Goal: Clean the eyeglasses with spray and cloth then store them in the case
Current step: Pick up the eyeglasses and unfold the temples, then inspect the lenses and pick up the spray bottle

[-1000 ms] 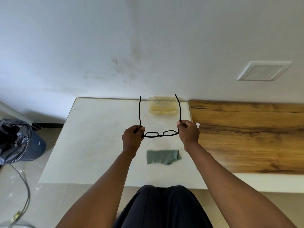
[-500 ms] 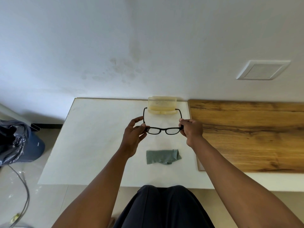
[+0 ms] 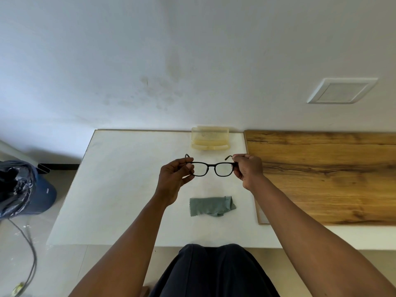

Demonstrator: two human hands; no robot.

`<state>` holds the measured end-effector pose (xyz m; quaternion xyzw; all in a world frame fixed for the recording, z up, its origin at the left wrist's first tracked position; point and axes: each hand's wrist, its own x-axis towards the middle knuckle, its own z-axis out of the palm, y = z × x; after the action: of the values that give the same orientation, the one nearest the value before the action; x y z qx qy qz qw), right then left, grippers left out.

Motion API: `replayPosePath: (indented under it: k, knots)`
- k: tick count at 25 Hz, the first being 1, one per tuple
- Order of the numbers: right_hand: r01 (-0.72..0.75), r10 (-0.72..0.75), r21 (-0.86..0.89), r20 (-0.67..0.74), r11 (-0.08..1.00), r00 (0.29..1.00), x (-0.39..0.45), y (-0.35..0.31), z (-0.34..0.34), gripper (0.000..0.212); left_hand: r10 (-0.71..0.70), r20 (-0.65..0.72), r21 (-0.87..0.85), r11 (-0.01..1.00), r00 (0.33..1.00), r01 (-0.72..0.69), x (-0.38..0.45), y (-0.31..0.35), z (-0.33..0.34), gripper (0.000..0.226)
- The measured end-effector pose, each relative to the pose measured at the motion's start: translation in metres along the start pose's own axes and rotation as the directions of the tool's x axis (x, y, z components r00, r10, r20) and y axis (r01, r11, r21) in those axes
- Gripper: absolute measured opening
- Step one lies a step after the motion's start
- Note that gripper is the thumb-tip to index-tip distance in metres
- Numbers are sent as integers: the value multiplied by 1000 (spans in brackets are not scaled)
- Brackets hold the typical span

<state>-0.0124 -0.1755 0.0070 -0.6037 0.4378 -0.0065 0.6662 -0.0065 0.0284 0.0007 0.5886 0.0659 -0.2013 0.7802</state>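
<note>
I hold black-framed eyeglasses (image 3: 211,168) above the white tabletop (image 3: 120,189), lenses facing me and temples pointing away. My left hand (image 3: 174,179) pinches the frame's left corner, and my right hand (image 3: 246,168) grips the right corner. A crumpled grey-green cloth (image 3: 211,206) lies on the table just below the glasses. The translucent yellowish case (image 3: 210,139) stands open against the wall, beyond the glasses. No spray bottle is in view.
A wooden board (image 3: 325,174) covers the table to the right of my right hand. On the floor at left stand a blue bin with a black bag (image 3: 19,187) and a cable (image 3: 27,249). A white wall plate (image 3: 340,91) is at upper right.
The glasses tilted from flat with temples raised high to lenses facing me, temples now low. Both hands shifted slightly up and outward on the frame corners.
</note>
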Motion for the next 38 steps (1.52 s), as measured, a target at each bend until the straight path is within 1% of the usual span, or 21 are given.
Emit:
replayPosePath:
  k: [5, 7, 11, 14, 17, 19, 21, 22, 25, 26, 28, 30, 32, 35, 38]
  knots:
    - [9, -9, -23, 27, 1000, 1000, -1, 5, -2, 19, -2, -21, 68, 998, 1000, 3, 3, 1, 0, 15]
    - [16, -16, -21, 34, 1000, 999, -2, 8, -2, 17, -4, -32, 86, 996, 999, 7, 5, 1, -1, 18]
    - [85, -85, -50, 19, 995, 996, -3, 18, -3, 9, 3, -48, 54, 999, 999, -1, 6, 1, -1, 17]
    - [197, -200, -173, -2, 965, 980, -4, 37, -9, 10, 16, -110, 20, 1000, 994, -14, 9, 3, 1, 15]
    - [247, -272, -388, -11, 888, 962, -5, 64, -18, 14, 29, -168, 16, 1000, 985, -26, 14, 6, 5, 15]
    - [234, -293, -468, -57, 852, 954, -1, 77, -24, 15, 32, -192, 7, 999, 981, -31, 16, 8, 9, 16]
    - [196, -302, -505, -137, 841, 943, 5, 81, -30, 13, 26, -215, -10, 1000, 976, -29, 18, 10, 12, 16]
    - [182, -313, -518, -177, 835, 933, 8, 81, -32, 17, 21, -226, -16, 1000, 974, -26, 19, 10, 13, 16]
    - [175, -352, -528, -255, 831, 900, 16, 73, -37, 41, 1, -252, -22, 1000, 968, -7, 21, 10, 15, 16]
    - [189, -368, -534, -251, 824, 895, 20, 69, -37, 47, -4, -257, -21, 1000, 966, -1, 21, 9, 16, 17]
    - [221, -376, -550, -187, 805, 907, 28, 61, -37, 55, -13, -258, -23, 1000, 966, 7, 21, 7, 17, 16]
    - [227, -345, -553, -117, 801, 931, 35, 56, -35, 58, -22, -253, -31, 999, 967, 15, 20, 6, 19, 16]
    - [219, -313, -545, -86, 810, 946, 38, 56, -34, 52, -28, -248, -36, 999, 968, 20, 20, 5, 20, 17]
    - [238, -313, -492, -75, 837, 947, 34, 63, -35, 40, -35, -256, -39, 999, 966, 26, 20, 4, 23, 17]
    - [271, -331, -473, -46, 839, 943, 24, 71, -35, 38, -45, -271, -54, 998, 962, 32, 18, 4, 26, 16]
